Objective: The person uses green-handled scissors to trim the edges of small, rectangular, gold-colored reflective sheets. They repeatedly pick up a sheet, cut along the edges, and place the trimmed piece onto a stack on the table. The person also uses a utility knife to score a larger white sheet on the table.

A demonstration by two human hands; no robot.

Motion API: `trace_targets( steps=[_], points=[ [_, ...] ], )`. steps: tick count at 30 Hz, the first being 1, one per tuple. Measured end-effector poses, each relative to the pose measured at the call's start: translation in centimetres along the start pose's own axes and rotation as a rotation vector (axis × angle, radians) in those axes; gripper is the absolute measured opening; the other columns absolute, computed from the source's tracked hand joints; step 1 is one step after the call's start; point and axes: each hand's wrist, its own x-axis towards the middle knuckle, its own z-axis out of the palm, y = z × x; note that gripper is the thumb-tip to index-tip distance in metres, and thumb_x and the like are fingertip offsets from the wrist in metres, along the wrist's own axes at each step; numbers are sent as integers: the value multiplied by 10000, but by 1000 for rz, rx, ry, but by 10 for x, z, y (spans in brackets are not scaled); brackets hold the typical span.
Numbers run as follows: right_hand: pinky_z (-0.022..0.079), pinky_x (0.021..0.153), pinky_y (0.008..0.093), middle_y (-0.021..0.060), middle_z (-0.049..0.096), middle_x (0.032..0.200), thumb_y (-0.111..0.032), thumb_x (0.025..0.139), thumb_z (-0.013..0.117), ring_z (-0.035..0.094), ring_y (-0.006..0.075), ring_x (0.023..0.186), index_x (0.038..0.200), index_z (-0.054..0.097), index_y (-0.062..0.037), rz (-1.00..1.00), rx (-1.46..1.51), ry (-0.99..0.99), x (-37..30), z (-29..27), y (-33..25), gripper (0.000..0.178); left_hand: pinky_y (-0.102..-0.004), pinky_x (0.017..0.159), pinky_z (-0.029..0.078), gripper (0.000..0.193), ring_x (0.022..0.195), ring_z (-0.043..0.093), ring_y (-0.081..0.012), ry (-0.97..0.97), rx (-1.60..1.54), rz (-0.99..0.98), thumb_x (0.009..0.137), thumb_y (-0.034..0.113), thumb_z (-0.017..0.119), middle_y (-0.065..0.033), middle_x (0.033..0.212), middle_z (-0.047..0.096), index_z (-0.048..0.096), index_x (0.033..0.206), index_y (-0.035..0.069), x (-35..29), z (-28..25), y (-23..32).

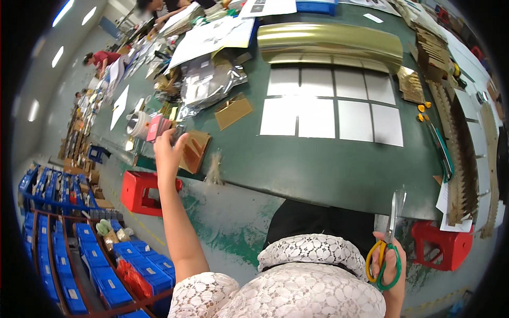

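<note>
My right hand (395, 267) grips a pair of scissors (388, 249) with one yellow and one green handle loop, blades pointing up past the table's front edge. My left hand (169, 153) reaches over the left part of the table, thumb and fingers apart, close to a pink-red box (156, 127). Beside its wrist lies a stack of copper-gold sheets (194, 152); nothing shows clearly between the fingers. Ahead of me, white rectangular cards (317, 117) lie in two rows, and a roll of shiny gold film (328, 42) rests just behind them.
A green-handled cutter (442, 148) lies at the right. A gold plate (233, 111) and a clear plastic bag (212, 82) are left of the cards. Red stools (139, 193) stand by the table, blue bins (98, 254) at lower left. Other people work at far left.
</note>
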Motion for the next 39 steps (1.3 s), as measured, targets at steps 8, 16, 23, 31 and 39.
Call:
trace_targets(
  steps=[8,16,23,31,39],
  points=[
    [356,456,206,42,537,727,-480,876,606,455,70,509,1222,487,97,-29,-13,-24,0,1,-6,684,-384,876,441,268,1007,567,-316,-101,-308,309,823,146,672,-146,1019,631,621,1052,19,5,8,92],
    [359,457,202,37,533,726,-452,880,610,465,66,527,1211,491,99,-11,-16,-24,-4,0,0,654,-378,903,438,291,1029,574,-326,-234,-240,342,806,142,685,-169,1051,634,622,1054,4,23,34,85],
    [362,447,198,35,531,732,-317,894,613,460,61,520,1231,490,81,-10,29,-65,2,-11,-3,536,-355,964,406,446,1121,545,-304,-424,-336,334,801,197,715,-166,1175,590,563,1173,3,40,37,100],
    [358,430,203,41,530,714,-246,893,606,446,67,492,1240,486,77,-2,-1,-117,3,-12,-1,489,-355,878,453,812,994,556,-287,-501,-243,151,606,335,867,-198,1066,563,508,1238,-28,63,57,79],
    [413,523,186,42,556,744,-116,965,454,520,99,614,1221,503,75,-41,92,-132,-3,-5,16,323,-383,814,514,697,886,646,-341,-520,-25,184,458,503,879,-210,951,660,701,937,29,79,74,75]
  ],
)
